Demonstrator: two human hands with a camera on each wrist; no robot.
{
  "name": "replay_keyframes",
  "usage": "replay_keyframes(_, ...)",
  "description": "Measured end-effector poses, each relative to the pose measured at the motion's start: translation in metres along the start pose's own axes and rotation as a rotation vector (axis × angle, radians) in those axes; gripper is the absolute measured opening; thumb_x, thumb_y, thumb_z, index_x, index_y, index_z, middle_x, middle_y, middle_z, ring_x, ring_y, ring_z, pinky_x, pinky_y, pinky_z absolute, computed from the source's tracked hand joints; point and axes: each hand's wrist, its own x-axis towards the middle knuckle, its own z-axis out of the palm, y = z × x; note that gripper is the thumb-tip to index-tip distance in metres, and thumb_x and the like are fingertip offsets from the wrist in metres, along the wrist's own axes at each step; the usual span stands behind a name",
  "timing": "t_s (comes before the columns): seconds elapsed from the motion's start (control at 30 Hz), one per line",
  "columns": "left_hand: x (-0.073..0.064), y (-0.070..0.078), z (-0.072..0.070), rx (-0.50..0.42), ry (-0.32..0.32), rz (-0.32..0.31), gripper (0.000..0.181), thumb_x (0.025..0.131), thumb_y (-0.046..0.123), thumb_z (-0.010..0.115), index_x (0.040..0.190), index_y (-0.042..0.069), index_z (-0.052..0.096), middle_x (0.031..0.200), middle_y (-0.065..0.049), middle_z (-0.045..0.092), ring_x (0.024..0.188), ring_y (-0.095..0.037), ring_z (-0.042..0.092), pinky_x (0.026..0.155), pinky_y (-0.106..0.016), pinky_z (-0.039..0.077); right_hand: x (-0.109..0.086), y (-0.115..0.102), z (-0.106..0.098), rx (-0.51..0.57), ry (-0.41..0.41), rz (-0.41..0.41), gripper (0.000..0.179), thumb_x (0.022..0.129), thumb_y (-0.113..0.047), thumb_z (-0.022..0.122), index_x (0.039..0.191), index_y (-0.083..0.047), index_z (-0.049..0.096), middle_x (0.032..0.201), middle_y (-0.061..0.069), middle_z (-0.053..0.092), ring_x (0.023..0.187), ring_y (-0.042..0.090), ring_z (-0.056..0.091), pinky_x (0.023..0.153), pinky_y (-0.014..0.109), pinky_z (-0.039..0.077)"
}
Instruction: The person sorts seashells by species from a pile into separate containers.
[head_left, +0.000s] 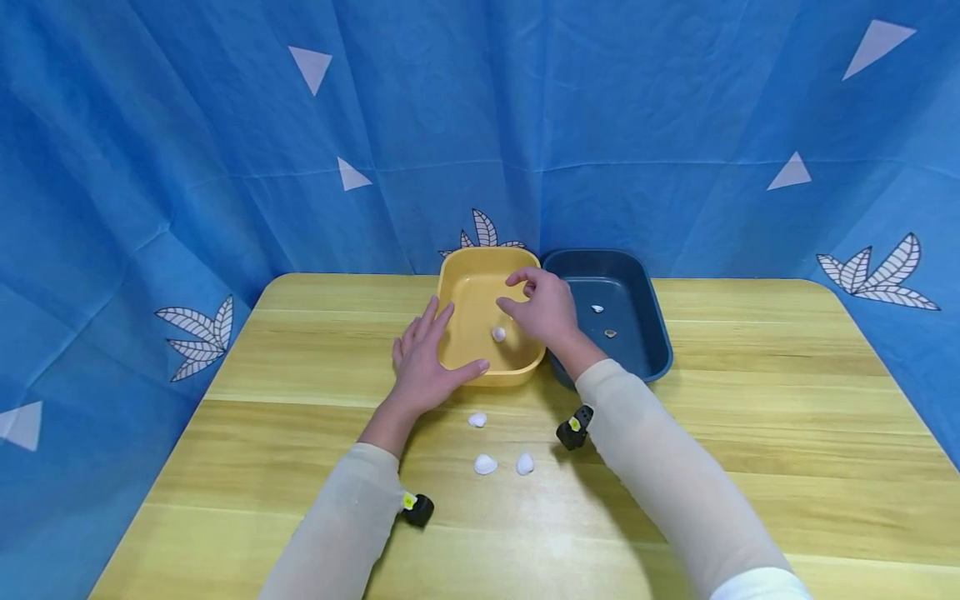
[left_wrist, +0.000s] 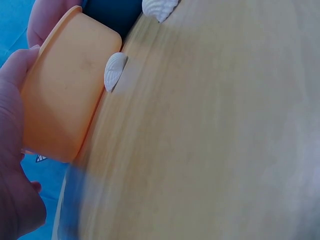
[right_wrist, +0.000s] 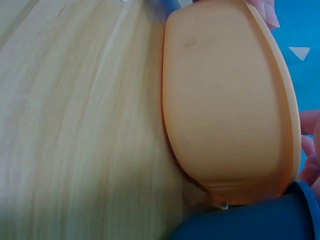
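Note:
My left hand [head_left: 427, 358] rests at the near left corner of a yellow tray [head_left: 491, 379], fingers spread along its left side and thumb over the front rim. Above the tray's right part hovers my right hand [head_left: 545, 308], thumb and index finger apart with nothing between them. Inside the tray, below that hand, is a white seashell [head_left: 498, 334]. In front of the tray lie three white shells: one close to it [head_left: 477, 420], and two nearer me, a left shell [head_left: 485, 464] and a right shell [head_left: 525, 463]. Ridges show on a shell [left_wrist: 115, 71] in the left wrist view.
A dark blue tray [head_left: 660, 333] stands against the yellow one's right side, holding a small white shell [head_left: 597, 308] and a brownish shell [head_left: 611, 333]. Both trays stand at the back of the wooden table [head_left: 780, 400], before a blue curtain [head_left: 637, 100].

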Motion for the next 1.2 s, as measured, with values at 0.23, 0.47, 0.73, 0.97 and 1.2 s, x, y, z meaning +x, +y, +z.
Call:
replay_keyframes(0.23,-0.001,0.001,0.0,-0.011,-0.001,0.005,0.104,0.077,0.072,0.068,0.16,0.025,0.026,0.167,0.008,0.004,0.148,-0.035,0.01,0.11,-0.067,-0.003,-0.011,0.001,-0.008,0.026,0.031,-0.037,0.028,0.085,-0.029,0.081,0.105,-0.013,0.068,0.078,0.009,0.045,0.075,0.026,0.045,0.062,0.036,0.036)
replay_keyframes(0.47,-0.002,0.003,-0.001,-0.001,-0.006,-0.001,0.104,0.077,0.073,0.068,0.16,0.026,0.026,0.167,0.009,0.002,0.148,-0.037,0.011,0.11,-0.066,-0.003,-0.026,0.004,-0.017,0.057,0.028,-0.069,0.03,0.085,-0.028,0.081,0.106,-0.01,0.069,0.071,0.008,0.041,0.067,0.026,0.043,0.058,0.036,0.035)
replay_keyframes(0.73,-0.001,0.002,-0.002,0.007,-0.014,-0.011,0.105,0.077,0.072,0.069,0.16,0.028,0.024,0.167,0.009,0.001,0.148,-0.036,0.009,0.111,-0.066,-0.003,-0.051,0.009,-0.025,0.068,0.029,-0.158,0.028,0.084,-0.027,0.082,0.103,-0.013,0.068,0.069,0.006,0.037,0.063,0.025,0.04,0.057,0.037,0.031)
replay_keyframes(0.97,-0.001,0.002,-0.002,0.001,-0.011,-0.011,0.104,0.077,0.071,0.069,0.16,0.028,0.024,0.167,0.009,0.001,0.148,-0.036,0.008,0.111,-0.066,-0.003,-0.076,0.002,-0.032,0.06,0.016,-0.215,0.028,0.081,-0.023,0.085,0.102,-0.014,0.069,0.068,0.003,0.039,0.065,0.022,0.041,0.059,0.037,0.032)
replay_keyframes(1.2,0.0,0.002,-0.001,0.005,-0.008,-0.008,0.104,0.077,0.071,0.069,0.16,0.027,0.024,0.167,0.009,0.001,0.148,-0.037,0.01,0.111,-0.067,-0.002,-0.096,0.002,-0.036,0.044,0.005,-0.28,0.028,0.078,-0.021,0.087,0.1,-0.015,0.07,0.065,0.0,0.037,0.061,0.018,0.041,0.058,0.034,0.033)
